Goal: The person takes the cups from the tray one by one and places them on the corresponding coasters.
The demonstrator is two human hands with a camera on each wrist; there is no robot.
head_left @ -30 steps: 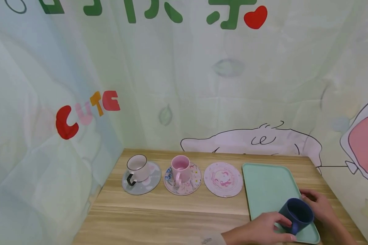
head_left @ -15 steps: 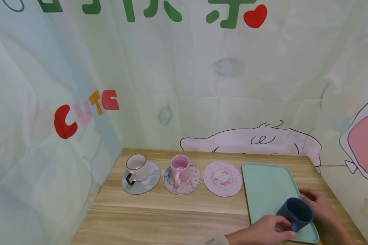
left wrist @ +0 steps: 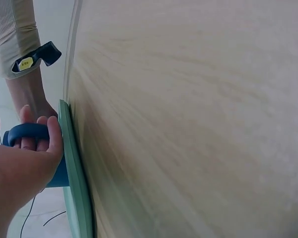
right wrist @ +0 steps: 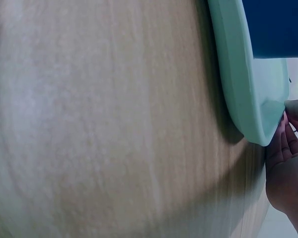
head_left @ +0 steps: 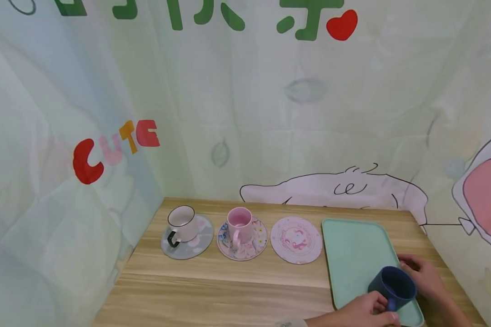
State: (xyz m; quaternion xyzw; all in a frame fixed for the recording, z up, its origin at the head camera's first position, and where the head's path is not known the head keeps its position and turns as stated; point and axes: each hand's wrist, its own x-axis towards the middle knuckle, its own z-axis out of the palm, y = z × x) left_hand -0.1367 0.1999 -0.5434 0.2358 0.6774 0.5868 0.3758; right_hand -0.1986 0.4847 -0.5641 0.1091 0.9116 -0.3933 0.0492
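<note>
A dark blue mug (head_left: 392, 288) stands upright on the near part of a mint-green tray (head_left: 358, 254), its handle toward me. My left hand (head_left: 366, 311) holds the mug by its handle, the fingers passing behind the handle (left wrist: 29, 130) in the left wrist view. On the tray's right side is my right hand (head_left: 425, 277). The right wrist view shows this hand (right wrist: 290, 148) gripping the tray's rim, thumb on top and fingers below. Part of the right hand is hidden behind the mug in the head view.
Left of the tray lies a pink round coaster (head_left: 296, 240). Further left a pink cup (head_left: 240, 225) stands on a floral coaster (head_left: 253, 252), then a white cup (head_left: 182, 225) on a grey coaster (head_left: 200, 245). A printed curtain (head_left: 229, 113) hangs behind the wooden table (head_left: 221, 295).
The mug has shifted very slightly left on the tray. My left hand has come lower and closer around its handle. The right hand stays at the tray's edge.
</note>
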